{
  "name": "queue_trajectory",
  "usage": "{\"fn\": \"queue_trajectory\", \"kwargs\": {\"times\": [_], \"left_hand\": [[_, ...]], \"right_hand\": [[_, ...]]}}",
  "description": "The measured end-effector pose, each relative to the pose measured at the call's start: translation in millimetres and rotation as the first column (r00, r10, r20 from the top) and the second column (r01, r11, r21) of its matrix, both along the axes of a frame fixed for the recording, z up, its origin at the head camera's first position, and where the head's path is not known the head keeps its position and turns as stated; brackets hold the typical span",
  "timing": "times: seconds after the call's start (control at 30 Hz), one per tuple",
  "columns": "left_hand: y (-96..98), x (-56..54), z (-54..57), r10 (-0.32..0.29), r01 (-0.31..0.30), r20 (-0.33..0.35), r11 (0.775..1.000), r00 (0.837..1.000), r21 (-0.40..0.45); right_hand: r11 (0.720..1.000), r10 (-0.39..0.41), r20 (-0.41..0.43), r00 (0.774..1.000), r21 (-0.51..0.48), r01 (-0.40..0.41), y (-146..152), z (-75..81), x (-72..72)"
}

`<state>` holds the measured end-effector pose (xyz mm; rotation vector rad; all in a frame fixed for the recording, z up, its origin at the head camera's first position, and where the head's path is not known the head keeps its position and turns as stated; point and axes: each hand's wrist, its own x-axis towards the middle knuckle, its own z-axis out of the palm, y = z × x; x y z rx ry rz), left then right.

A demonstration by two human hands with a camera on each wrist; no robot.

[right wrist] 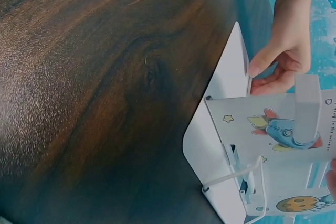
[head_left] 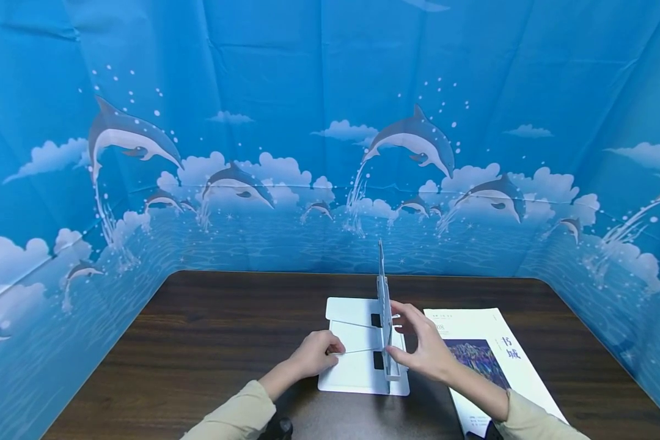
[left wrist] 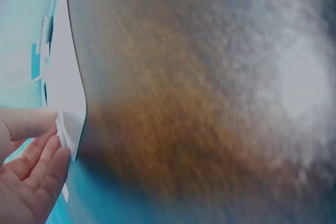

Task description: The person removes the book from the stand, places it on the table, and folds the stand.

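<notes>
A white folding book stand (head_left: 385,342) stands a little right of centre on the dark brown wood-grain table (head_left: 225,324). Its thin white base plate (head_left: 349,379) lies low over the wood, while its tall white upright panel (head_left: 385,321), seen nearly edge-on from the head, rises steeply from the base. The right wrist view shows a cartoon blue rocket (right wrist: 286,132) printed on the panel, plus a bent white wire arm (right wrist: 236,174) reaching across near its lower part. The left hand (head_left: 315,353) pinches a white edge at the base's left side between thumb and fingers. The right hand (head_left: 422,342) grasps the panel from the right, thumb nearer the person and fingers farther away. Judging by this pose, the stand is mostly unfolded, with base and panel already apart; setting the panel's final lean and locking it seem left, though whether it is being raised or folded cannot be told. Farther right, partly under the right forearm, lies a white paper-covered book with a dark purple-blue picture (head_left: 519,379), not on the stand. Behind everything hangs a blue dolphin-printed cloth backdrop (head_left: 286,79)
</notes>
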<state>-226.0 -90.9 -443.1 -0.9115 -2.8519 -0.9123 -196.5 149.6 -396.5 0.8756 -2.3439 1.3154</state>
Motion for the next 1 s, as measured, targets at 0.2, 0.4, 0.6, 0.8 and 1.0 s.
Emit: {"fn": "queue_trajectory", "kwargs": {"times": [0.2, 0.4, 0.6, 0.8, 1.0], "left_hand": [[-5.0, 1.6, 3.2, -0.037, 0.037, 0.040, 0.999, 0.998, 0.001], [-9.7, 5.4, 7.2, -0.074, 0.073, 0.075, 0.997, 0.994, 0.009], [-15.7, 7.6, 12.5, -0.097, 0.095, 0.080, 0.995, 0.992, 0.025], [-24.5, 8.2, 25.3, -0.086, 0.076, 0.097, 0.991, 0.992, 0.106], [-36.5, 11.1, 46.9, -0.121, 0.025, 0.251, 0.934, 0.960, 0.357]], "right_hand": [[0.999, -0.047, -0.020, 0.999, 0.001, 0.047, -5, -5.1, 0.4], [0.995, -0.102, 0.006, 0.995, 0.017, 0.102, -10, -8.6, 3.9], [0.995, -0.100, 0.002, 0.995, 0.013, 0.100, -14, -12.4, 3.6], [0.992, -0.125, -0.038, 0.991, 0.013, 0.125, -23, -14.1, 3.0], [0.980, -0.167, -0.033, 0.985, 0.102, 0.169, -39, -10.9, 3.1]]}}
